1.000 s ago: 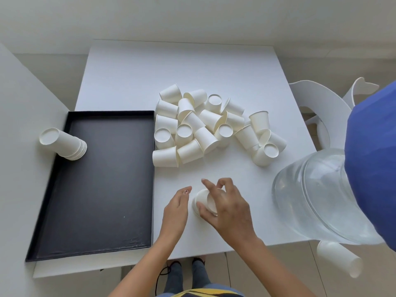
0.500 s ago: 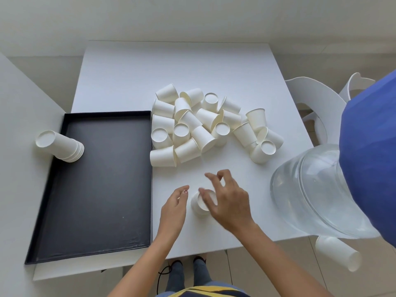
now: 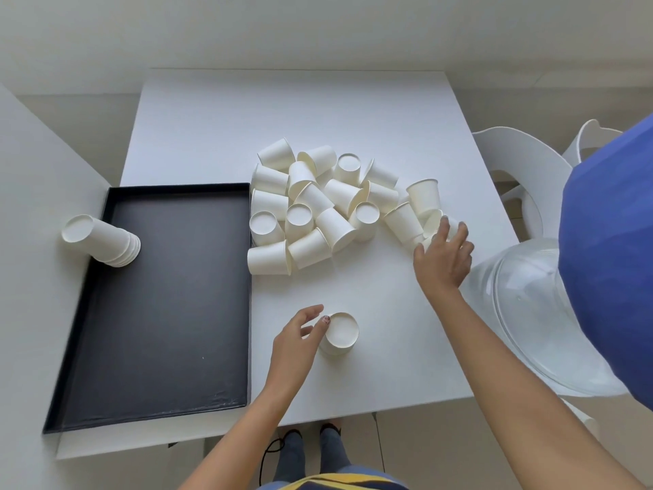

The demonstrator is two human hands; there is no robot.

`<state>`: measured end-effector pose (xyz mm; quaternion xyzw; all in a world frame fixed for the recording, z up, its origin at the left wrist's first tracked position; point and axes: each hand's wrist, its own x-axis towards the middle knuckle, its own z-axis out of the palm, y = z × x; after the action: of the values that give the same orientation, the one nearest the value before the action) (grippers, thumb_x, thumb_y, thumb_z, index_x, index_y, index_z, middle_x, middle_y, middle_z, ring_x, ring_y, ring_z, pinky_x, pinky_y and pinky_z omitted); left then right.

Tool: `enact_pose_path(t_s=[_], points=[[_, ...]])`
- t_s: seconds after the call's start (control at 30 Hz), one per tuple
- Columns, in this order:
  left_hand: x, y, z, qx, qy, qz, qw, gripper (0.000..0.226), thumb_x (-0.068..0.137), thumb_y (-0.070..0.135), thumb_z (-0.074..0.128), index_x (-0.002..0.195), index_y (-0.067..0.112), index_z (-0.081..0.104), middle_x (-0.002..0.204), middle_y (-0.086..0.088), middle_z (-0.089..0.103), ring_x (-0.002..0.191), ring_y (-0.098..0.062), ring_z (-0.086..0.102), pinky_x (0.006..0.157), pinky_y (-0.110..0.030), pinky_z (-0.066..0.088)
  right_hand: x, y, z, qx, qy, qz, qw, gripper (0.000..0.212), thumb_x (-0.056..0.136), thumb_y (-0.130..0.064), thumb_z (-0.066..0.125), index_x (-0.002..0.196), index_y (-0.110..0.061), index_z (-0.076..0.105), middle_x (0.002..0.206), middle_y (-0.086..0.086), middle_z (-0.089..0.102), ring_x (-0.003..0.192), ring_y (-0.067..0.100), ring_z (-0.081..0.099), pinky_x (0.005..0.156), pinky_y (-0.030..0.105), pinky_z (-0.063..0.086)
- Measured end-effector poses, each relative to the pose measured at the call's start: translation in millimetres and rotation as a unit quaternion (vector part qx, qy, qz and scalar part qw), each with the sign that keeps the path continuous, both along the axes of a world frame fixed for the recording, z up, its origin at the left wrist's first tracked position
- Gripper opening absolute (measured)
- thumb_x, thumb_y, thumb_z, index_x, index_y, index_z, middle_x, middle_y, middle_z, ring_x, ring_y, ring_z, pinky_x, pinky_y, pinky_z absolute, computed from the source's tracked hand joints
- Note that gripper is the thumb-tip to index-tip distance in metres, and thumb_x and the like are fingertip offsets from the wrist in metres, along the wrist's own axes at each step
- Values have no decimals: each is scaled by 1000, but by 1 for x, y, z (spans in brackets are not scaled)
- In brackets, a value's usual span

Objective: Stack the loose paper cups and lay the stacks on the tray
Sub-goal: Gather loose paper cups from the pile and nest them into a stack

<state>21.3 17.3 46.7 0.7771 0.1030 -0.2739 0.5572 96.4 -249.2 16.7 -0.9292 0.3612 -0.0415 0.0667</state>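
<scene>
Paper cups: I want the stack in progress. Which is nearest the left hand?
The upside-down paper cup alone near the table's front edge, at the left hand's fingertips; the other loose cups lie heaped farther back.

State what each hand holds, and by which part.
Left hand: a fingertip touches the upturned cup at its side wall, no grip. Right hand covers a pile-edge cup; grip cannot be told.

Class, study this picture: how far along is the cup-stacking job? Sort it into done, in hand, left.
Done: one stack lies on its side across the tray's left rim. In hand: the left hand touches a base-up cup in front; the right hand reaches onto a cup at the right edge of the loose pile. Left: stacking nearly all that pile.
</scene>
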Motion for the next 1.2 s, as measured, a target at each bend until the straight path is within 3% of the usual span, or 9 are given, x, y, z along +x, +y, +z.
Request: enact_pose_path(t_s=[0.27, 0.53, 0.6, 0.67, 0.73, 0.8, 1.0, 1.2], points=[[-1, -1, -1, -1, 1, 0, 1000, 24, 95, 39, 53, 118, 40, 58, 112, 26, 56, 95, 14, 50, 72, -7, 36, 0, -3, -12, 35, 21, 0, 999, 50, 91, -23, 59, 135, -9, 40, 130, 18, 42, 108, 40, 48, 76, 42, 48], [0, -3, -2, -3, 1, 3, 1000, 18, 97, 40, 48, 111, 43, 59, 103, 33, 56, 92, 13, 52, 70, -8, 38, -38, 44, 41, 49, -182, 63, 980, 56, 90, -33, 62, 143, -25, 45, 114, 18, 47, 100, 36, 54, 73, 40, 49], [0, -4, -4, -9, 2, 11, 1000, 20, 98, 39, 45, 111, 42, 59, 107, 29, 58, 97, 8, 54, 76, -12, 42, -55, 65, 58, 72, -230, 120, 963, 58, 89, -33, 65, 143, -25, 45, 112, 17, 48, 100, 33, 56, 74, 38, 51], [-1, -4, -6, -18, 3, 22, 1000, 25, 100, 36, 41, 114, 38, 62, 114, 24, 60, 108, -1, 56, 91, -25, 48, -73, 87, 71, 81, -256, 183, 946, 57, 89, -38, 63, 142, -24, 47, 107, 13, 48, 88, 25, 55, 69, 32, 50], [0, -4, -6, -25, 6, 37, 999, 30, 101, 32, 36, 114, 35, 63, 116, 21, 61, 115, -8, 55, 100, -37, 47, -90, 108, 78, 90, -250, 232, 936, 56, 89, -48, 56, 140, -26, 49, 102, 6, 47, 77, 12, 45, 61, 25, 48], [-1, -3, -6, -35, 7, 51, 998, 31, 102, 30, 34, 109, 36, 64, 114, 19, 63, 113, -8, 57, 98, -40, 49, -105, 124, 77, 98, -226, 270, 931, 57, 88, -51, 54, 140, -27, 50, 98, 2, 47, 74, 5, 39, 57, 20, 47], [-4, 3, -9, -68, 22, 85, 994, 36, 102, 31, 32, 115, 27, 65, 117, 10, 65, 106, -6, 62, 82, -31, 58, -120, 145, 53, 86, -153, 338, 925, 60, 85, -48, 62, 140, -26, 49, 98, 4, 51, 74, 13, 54, 48, 21, 51], [-5, 7, -8, -60, 17, 69, 996, 30, 101, 28, 39, 104, 33, 68, 110, 16, 67, 103, -3, 62, 84, -30, 55, -116, 146, 28, 72, -104, 339, 932, 59, 84, -43, 69, 137, -23, 53, 99, 7, 54, 77, 18, 59, 45, 23, 52]])
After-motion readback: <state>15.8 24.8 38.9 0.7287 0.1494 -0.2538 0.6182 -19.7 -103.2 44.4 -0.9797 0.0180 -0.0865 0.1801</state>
